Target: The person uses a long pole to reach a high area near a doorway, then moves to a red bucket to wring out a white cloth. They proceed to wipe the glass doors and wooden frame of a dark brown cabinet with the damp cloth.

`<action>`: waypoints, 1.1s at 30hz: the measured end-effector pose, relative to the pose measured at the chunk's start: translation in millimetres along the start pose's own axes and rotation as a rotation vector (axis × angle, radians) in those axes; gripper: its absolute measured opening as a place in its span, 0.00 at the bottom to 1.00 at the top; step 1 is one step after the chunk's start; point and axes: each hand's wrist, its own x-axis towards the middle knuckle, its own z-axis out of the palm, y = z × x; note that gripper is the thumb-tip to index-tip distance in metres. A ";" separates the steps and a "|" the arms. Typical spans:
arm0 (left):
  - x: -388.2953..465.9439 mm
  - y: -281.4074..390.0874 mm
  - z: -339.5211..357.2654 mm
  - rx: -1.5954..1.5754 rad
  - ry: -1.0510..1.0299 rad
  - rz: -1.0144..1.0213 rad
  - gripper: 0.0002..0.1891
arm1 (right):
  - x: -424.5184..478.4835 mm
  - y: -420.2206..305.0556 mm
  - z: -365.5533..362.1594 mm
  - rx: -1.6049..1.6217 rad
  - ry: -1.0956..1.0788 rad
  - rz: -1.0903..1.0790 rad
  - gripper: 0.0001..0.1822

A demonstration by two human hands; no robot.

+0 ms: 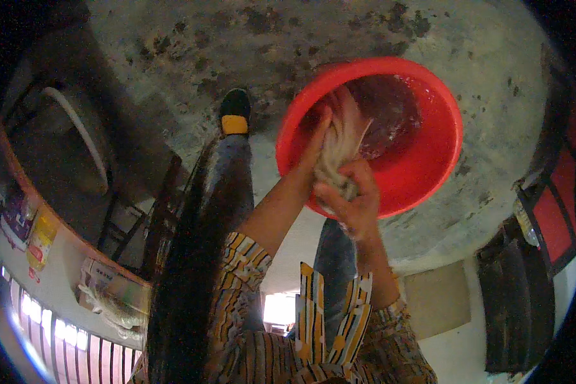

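Observation:
A pale, twisted cloth (338,139) hangs over the near left part of a red plastic tub (453,129). My right hand (362,192) is closed around its bunched lower end, above the tub's near rim. My left hand (320,134) reaches over the rim and holds the cloth along its left side; motion blurs it and the cloth hides most of its fingers. Dark, glinting water (389,115) lies in the tub.
Blotched concrete floor (278,43) surrounds the tub. A dark shoe with a yellow band (235,113) is left of it. Dark furniture frames (125,225) stand at the left, a brown panel (437,300) and a red-and-black object (552,225) at the right.

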 end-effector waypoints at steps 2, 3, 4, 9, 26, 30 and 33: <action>2.9 52.1 6.4 -1.169 -0.148 -0.346 0.33 | 2.1 -10.3 25.7 -0.245 0.124 -0.136 0.15; 2.8 76.2 10.5 -1.592 -0.104 -0.583 0.33 | 8.7 -11.7 35.5 -0.350 0.203 -0.215 0.14; -13.2 101.5 28.5 -1.689 -0.016 -0.483 0.32 | 17.0 -18.7 42.0 -0.376 0.228 -0.233 0.13; 5.6 55.6 7.5 -3.115 -0.332 -0.994 0.27 | 83.4 24.2 -2.5 -0.580 0.506 -0.127 0.17; -6.8 17.3 10.3 -3.104 -0.172 -1.367 0.31 | 85.3 61.0 -71.0 -0.467 0.254 0.163 0.27; -17.6 38.1 16.0 -2.942 -0.086 -1.272 0.26 | 116.8 89.9 -3.0 -0.643 0.103 -0.254 0.42; -10.5 42.0 14.2 -2.719 -0.341 -1.203 0.20 | 138.8 141.1 -26.1 -0.813 -0.070 -0.147 0.36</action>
